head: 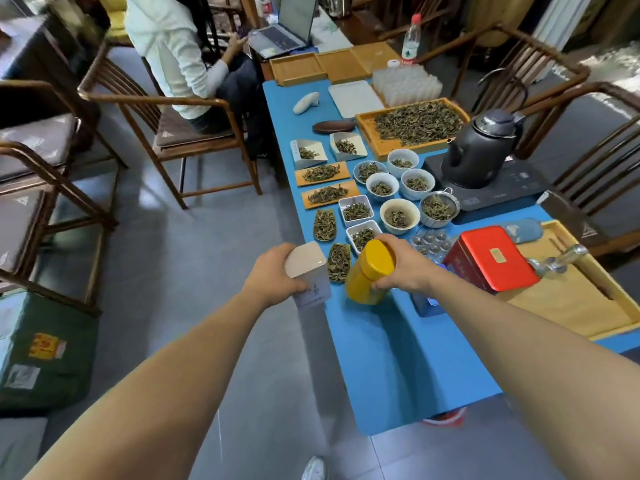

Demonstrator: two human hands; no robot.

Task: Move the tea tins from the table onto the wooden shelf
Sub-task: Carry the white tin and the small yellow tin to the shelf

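My left hand (272,277) grips a white square tea tin (310,278) at the left edge of the blue table (398,358). The tin is tilted and off the tabletop. My right hand (403,268) holds a yellow round tea tin (369,273) from its right side, tilted, just above the table. A red rectangular tin (491,259) lies to the right, untouched. A blue tin (427,304) shows partly under my right forearm. No wooden shelf is in view.
Several bowls and trays of loose tea leaves (381,199) fill the table beyond my hands. A black kettle (481,150) stands on a hob at right. A seated person (187,57) and wooden chairs (166,133) line the left side. A green box (45,348) sits on the floor.
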